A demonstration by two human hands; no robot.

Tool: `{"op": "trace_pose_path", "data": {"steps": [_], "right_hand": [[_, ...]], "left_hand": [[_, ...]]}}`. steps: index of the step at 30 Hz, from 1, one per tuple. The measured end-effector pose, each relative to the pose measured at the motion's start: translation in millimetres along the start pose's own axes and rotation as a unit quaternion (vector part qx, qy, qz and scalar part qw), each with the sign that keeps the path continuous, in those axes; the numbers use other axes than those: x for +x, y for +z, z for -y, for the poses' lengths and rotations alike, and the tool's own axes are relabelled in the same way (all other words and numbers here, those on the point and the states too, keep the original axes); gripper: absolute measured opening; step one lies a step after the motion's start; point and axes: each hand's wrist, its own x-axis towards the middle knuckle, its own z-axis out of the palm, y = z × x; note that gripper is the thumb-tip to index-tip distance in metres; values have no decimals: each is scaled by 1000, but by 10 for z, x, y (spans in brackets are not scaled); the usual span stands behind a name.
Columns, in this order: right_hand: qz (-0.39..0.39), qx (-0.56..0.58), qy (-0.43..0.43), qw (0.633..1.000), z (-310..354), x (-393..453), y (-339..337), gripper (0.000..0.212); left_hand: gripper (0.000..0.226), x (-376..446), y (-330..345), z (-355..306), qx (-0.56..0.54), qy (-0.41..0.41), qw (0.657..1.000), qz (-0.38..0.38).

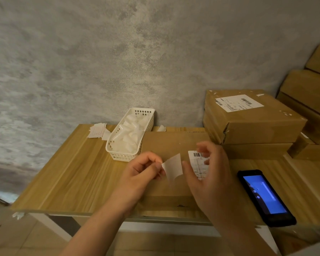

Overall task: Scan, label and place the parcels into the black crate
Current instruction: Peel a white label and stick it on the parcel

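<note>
Both forearms reached up from the bottom edge, over the near rim of the wooden table (67, 174). Left hand (142, 170) curled, thumb and fingertips pinching a blank white slip of backing paper (173, 166) by its left edge, slip curling in the air. Right hand (209, 174) just beside it, fingers bent around a printed label (199, 163) with a barcode at the top; label partly hidden behind those fingers, whether already stuck down or only held could not be told. Beneath both hands lay a flat brown parcel (170, 143), flush on the table. Right of that, a black handheld scanner (265, 197), blue screen lit, face up. Behind, a white slotted basket (129, 134) heaped with crumpled white paper, loose slips (97, 130) beside it near the wall. Stacked further right: a labelled box (253, 119) on other boxes.
</note>
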Motion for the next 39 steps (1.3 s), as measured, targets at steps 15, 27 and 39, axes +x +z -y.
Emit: {"op": "trace_pose_path", "data": {"steps": [15, 27, 39], "right_hand": [[146, 212, 5, 966, 250, 31, -21, 16], [163, 165, 31, 972, 205, 133, 239, 16], [48, 254, 358, 897, -217, 492, 334, 18]], "left_hand": [[22, -25, 28, -77, 83, 77, 993, 25], [12, 63, -282, -21, -27, -9, 1000, 14], [53, 530, -1373, 148, -385, -110, 897, -189]]}}
